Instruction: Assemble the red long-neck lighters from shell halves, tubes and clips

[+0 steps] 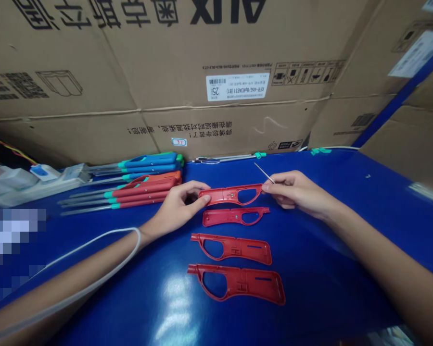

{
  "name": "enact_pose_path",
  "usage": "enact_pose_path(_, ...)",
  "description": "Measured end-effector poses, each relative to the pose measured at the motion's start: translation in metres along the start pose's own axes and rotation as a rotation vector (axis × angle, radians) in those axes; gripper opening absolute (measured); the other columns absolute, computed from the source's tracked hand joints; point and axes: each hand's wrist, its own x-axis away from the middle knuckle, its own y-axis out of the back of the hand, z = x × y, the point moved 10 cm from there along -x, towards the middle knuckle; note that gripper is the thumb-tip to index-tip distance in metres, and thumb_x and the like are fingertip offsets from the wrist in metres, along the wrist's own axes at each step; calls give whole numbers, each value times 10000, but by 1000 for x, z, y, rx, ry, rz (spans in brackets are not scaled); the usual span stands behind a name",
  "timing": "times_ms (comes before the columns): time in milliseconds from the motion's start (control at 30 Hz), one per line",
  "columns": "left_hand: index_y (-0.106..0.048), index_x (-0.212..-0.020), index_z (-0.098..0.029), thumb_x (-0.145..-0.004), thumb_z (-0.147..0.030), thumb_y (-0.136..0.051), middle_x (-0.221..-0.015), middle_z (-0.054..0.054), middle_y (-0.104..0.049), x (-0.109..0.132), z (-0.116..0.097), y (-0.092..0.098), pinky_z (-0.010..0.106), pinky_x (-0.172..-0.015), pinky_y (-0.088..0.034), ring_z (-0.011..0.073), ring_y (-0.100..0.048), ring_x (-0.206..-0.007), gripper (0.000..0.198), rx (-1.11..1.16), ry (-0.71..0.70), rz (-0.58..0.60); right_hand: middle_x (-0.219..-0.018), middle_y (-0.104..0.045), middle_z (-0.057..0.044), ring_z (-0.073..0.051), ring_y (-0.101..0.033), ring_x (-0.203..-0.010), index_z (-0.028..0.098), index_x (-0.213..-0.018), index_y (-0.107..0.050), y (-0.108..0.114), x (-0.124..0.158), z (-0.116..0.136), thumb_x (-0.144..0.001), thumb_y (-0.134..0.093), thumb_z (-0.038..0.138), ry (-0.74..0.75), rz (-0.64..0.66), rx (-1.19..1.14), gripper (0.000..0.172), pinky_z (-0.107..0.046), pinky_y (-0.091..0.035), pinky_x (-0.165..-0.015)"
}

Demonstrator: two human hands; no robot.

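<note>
My left hand [182,204] is closed on the wide left end of a red lighter handle half [223,195], its hollow inside facing up. At the narrow right end, my right hand [296,192] pinches the tip of the same piece. A thin metal rod [262,171] sticks out up and left from the right fingers; its other end is hidden. Just below lies a second red handle half [222,217], turned the same way. Nearer me rest two more red handle halves, a middle one [234,249] and a front one [241,284], with narrow ends pointing left.
Stacked long-nosed lighters lie at the left, red ones [144,193] before blue ones [147,163]. Behind them stands a large cardboard box [159,129]. A power strip [65,180] sits far left. A white cord [122,262] crosses over my left forearm. The tabletop [321,288] is blue.
</note>
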Motion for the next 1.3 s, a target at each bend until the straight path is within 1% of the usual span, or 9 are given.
enact_pose_path(200,-662,-956,-200,-792,-347,-681,-847,21,-697,40,-39,13,249,-655,-518,156,-627,-725,221,12,22,48,-504,-403,46,-61,-315,-431,169,-621,-603,-17,36,5,-742,-713,461,-61,161,87,334,-225,-200,-394)
enact_pose_path(333,-684,-912,-238,-762,-294,-709,-635,-34,-667,76,-45,-7,214,-547,-491,117,-604,-554,162,-7,98,332,-490,-317,60,-66,-237,-439,181,-606,-607,-39,71,-7,-759,-696,470,-114,270,185,339,-231,-160,-398)
enact_pose_path(500,-682,-790,-252,-698,-305,-765,-714,-22,-692,93,-62,-22,214,-564,-511,131,-624,-618,134,-132,34,477,-521,-316,46,-83,-255,-467,193,-596,-562,-41,94,-7,-832,-612,488,-57,155,186,382,-232,-169,-398)
enact_pose_path(633,-678,-767,-242,-720,-350,-752,-726,-12,-689,98,-63,-32,230,-579,-508,145,-622,-638,140,-141,30,549,-499,-378,36,-87,-312,-438,205,-630,-577,-36,88,2,-848,-558,539,-7,60,183,400,-224,-205,-371)
enact_pose_path(700,-678,-785,-233,-737,-348,-742,-718,-8,-678,93,-53,-29,237,-596,-507,147,-621,-647,140,-117,57,488,-508,-414,32,-81,-334,-436,202,-617,-565,-34,78,4,-832,-587,521,-3,50,182,385,-219,-212,-369)
enact_pose_path(800,-662,-992,-239,-810,-316,-675,-730,-14,-690,78,-27,-12,216,-574,-503,127,-622,-627,198,16,141,302,-522,-453,28,-66,-316,-418,192,-607,-566,-33,62,3,-832,-589,490,-12,76,199,374,-220,-203,-369)
enact_pose_path(933,-651,-975,-200,-776,-310,-711,-780,2,-707,59,-3,16,198,-615,-513,119,-641,-670,236,71,163,34,-534,-475,27,-68,-332,-433,186,-618,-602,-32,49,-5,-812,-607,444,-33,93,261,323,-225,-210,-388)
enact_pose_path(1167,-658,-1042,-165,-785,-320,-690,-881,54,-747,56,17,11,245,-709,-553,157,-687,-760,301,87,180,19,-632,-553,-5,-94,-427,-516,171,-762,-689,-28,41,-14,-853,-564,436,4,39,342,306,-230,-322,-466)
enact_pose_path(1300,-646,-1105,-144,-793,-356,-668,-967,92,-743,54,27,13,299,-740,-558,205,-695,-846,378,13,178,-27,-645,-583,-21,-122,-500,-578,167,-792,-701,-28,30,-4,-855,-553,424,80,7,376,303,-242,-379,-532)
